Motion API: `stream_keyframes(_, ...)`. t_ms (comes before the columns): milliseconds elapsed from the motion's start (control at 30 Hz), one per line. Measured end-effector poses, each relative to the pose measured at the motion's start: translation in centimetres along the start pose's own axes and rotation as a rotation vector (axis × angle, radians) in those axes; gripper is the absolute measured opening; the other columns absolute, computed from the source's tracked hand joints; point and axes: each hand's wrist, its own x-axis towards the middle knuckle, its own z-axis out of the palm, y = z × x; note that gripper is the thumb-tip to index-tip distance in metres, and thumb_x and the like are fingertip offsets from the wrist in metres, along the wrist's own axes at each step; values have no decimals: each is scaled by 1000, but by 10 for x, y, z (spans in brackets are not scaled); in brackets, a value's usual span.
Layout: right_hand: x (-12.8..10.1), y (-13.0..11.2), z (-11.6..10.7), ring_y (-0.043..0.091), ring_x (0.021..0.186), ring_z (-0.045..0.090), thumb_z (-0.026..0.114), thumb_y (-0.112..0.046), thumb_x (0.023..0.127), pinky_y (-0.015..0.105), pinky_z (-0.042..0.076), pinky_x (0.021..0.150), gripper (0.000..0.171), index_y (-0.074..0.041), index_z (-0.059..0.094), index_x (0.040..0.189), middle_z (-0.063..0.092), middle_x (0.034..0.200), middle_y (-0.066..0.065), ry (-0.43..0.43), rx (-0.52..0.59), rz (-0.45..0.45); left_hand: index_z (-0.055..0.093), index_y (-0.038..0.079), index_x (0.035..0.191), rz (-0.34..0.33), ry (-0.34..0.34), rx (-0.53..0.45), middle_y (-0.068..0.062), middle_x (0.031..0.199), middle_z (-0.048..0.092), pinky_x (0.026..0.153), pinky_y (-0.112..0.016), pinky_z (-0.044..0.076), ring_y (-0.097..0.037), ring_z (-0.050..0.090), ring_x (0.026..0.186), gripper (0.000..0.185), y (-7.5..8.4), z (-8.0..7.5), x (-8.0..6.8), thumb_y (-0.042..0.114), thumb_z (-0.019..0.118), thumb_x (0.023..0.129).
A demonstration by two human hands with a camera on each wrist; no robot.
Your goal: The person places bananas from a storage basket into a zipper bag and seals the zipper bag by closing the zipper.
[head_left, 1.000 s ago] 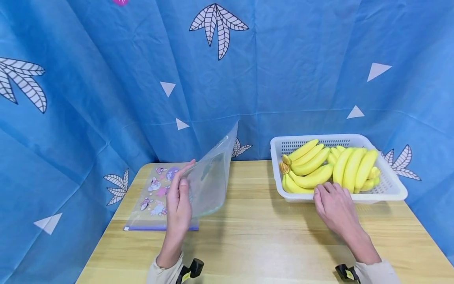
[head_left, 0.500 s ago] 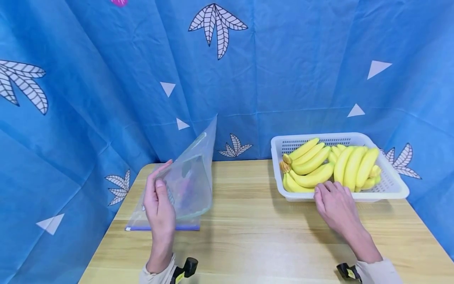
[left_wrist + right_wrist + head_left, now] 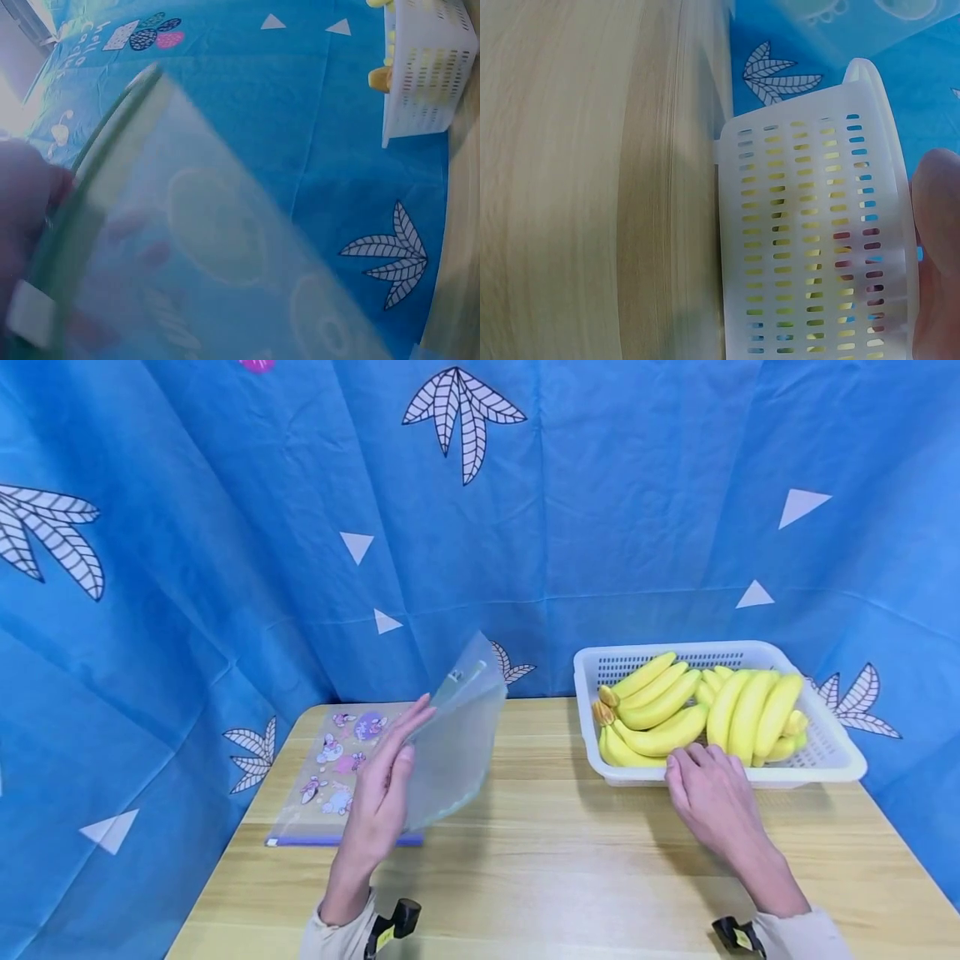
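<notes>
My left hand (image 3: 378, 789) holds a clear zip bag (image 3: 456, 743) up off the table, thumb and fingers pinching its near edge. In the left wrist view the bag (image 3: 225, 247) fills the frame, with its green zip strip at the left. More printed bags (image 3: 330, 772) lie flat on the table at the left. A white perforated basket (image 3: 825, 760) at the right holds several yellow bananas (image 3: 697, 710). My right hand (image 3: 708, 797) rests flat on the table, its fingers touching the basket's front wall (image 3: 810, 247).
The wooden table (image 3: 555, 868) stands against a blue cloth backdrop (image 3: 600, 527) with leaf and triangle prints, which closes it in at the back and both sides. Bare wood lies between the bags and the basket.
My left hand swung the clear bag left, then back right and tilted it lower. The right hand stayed at the basket.
</notes>
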Motion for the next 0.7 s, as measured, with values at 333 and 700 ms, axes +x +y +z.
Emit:
stream_keyframes(333,0,0,1,35,74,51,46,-18,102,43,35,63,28,-11,55,76,61,82,11,8,4,0,56,8,143,15,15,-96,-9,147,57,118,-35,33,-27,48,140,42,-2,3,-2,2,32,109)
stream_keyframes(700,0,2,2,34,72,50,46,-17,101,41,34,62,29,-14,51,73,60,79,9,30,1,-13,55,-2,141,-49,415,-161,-16,137,59,107,-33,42,-29,53,127,40,19,-12,-2,11,31,111)
